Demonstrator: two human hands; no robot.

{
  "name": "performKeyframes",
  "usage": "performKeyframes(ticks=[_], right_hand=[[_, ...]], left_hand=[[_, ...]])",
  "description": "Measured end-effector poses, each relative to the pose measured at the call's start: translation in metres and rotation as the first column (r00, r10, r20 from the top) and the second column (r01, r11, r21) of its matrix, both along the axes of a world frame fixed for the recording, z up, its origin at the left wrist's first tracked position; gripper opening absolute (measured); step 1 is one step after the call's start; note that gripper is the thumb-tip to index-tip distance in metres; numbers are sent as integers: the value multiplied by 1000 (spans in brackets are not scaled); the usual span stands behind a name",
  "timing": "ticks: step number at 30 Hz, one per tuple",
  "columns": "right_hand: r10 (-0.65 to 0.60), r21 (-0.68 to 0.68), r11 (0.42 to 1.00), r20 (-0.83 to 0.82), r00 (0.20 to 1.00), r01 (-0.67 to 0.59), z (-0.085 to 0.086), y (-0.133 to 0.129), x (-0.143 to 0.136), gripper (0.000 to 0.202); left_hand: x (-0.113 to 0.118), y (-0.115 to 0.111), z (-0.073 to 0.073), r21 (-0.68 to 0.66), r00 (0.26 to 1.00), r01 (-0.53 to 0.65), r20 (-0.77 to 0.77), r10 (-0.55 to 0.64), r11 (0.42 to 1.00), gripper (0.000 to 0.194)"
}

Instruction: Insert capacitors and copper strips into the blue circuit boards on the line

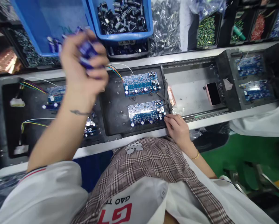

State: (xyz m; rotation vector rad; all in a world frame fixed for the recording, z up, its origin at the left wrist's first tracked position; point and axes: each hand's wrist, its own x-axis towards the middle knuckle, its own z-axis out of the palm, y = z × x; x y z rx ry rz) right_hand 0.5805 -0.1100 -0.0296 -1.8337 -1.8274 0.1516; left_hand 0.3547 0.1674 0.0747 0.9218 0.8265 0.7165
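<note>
Okay, we read the step as handling a fistful of parts with one hand while the other minds the near board (146,112), our landmark, lying in the black tray (113,109) by the apron (151,158). To do it well, we'd rest light fingertips on the board's corner, pressing just enough to stop it sliding, and not lean on the small upright parts along its near edge, since they look easy to tip. For the handful, we'd hold firmly enough that nothing drops, but without squeezing, as any thin legs would probably bend. We'd also carry it clear of the wires (116,71), which run off beyond and to the left of the near board and could snag.

Hands now. Our left hand (84,62) is up beyond the near board and to its left, fingers curled round several blue cylinders (87,53); blurred, so we can't count them. Similar ones lie in the big blue bin (51,18), farther off on that same side. Our right hand (178,129) is at the near board's right end, fingers bent and close together, tips touching its corner; whether they pinch a part there, we can't tell. Far board (140,83) sits just beyond the near one, not touching it, no hand on it.
</note>
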Motion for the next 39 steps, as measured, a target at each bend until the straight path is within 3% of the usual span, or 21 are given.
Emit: performKeyframes(ticks=[1,3,5,8,12,16,18,21,24,25,27,30,31,33,35,36,37,39], right_hand=[[-9,-11,1000,-11,1000,9,4,1,-1,16],[2,-46,999,-64,998,-5,19,8,-2,16],[33,-65,997,-155,987,-44,39,21,-7,18],[89,-14,995,-322,942,-99,68,52,-24,30],[246,-24,957,-462,852,-289,85,89,-46,32],[329,-233,841,-496,803,-488,77,105,-47,30],[331,-332,791,-475,815,-514,71,110,-40,31],[238,-377,835,-409,881,-401,67,118,-27,26],[87,-322,919,-401,912,-229,71,127,-20,21],[88,-291,930,-412,907,-222,75,130,-22,21],[229,-226,909,-430,873,-349,85,136,-30,23],[464,-118,832,-386,797,-542,99,145,-45,34],[465,-70,851,-358,810,-520,103,148,-47,36],[367,32,926,-319,874,-377,105,153,-45,36],[281,85,960,-319,905,-268,102,156,-38,30],[270,85,963,-322,907,-257,99,156,-33,27],[271,71,962,-325,906,-263,95,155,-28,25],[267,31,962,-328,906,-272,85,151,-19,24]], left_hand=[[4,-25,-9,-209,991,34,134,-5,977,30],[11,-65,-25,-431,958,172,282,-49,886,19],[13,-91,-37,-493,931,286,347,-116,822,16],[11,-110,-47,-490,908,344,390,-152,801,27],[6,-117,-49,-475,917,369,324,-231,798,23],[-3,-119,-50,-529,922,387,202,-331,755,20],[-6,-118,-53,-611,934,358,225,-279,706,20],[-9,-111,-59,-695,943,309,315,-112,649,18],[-9,-105,-62,-697,942,288,330,-63,657,28],[-9,-103,-62,-697,947,281,314,-72,660,30],[-8,-100,-59,-717,961,253,263,-83,650,32],[-13,-84,-47,-750,961,258,261,-86,609,27],[-16,-72,-39,-729,958,267,273,-89,631,23],[-22,-39,-17,-590,963,220,260,-75,777,16],[-28,7,9,-295,987,7,154,41,955,15],[-30,33,21,-106,986,-137,77,145,985,17],[-34,60,32,59,971,-235,-20,237,970,22],[-47,110,45,346,900,-246,-265,346,905,38]])
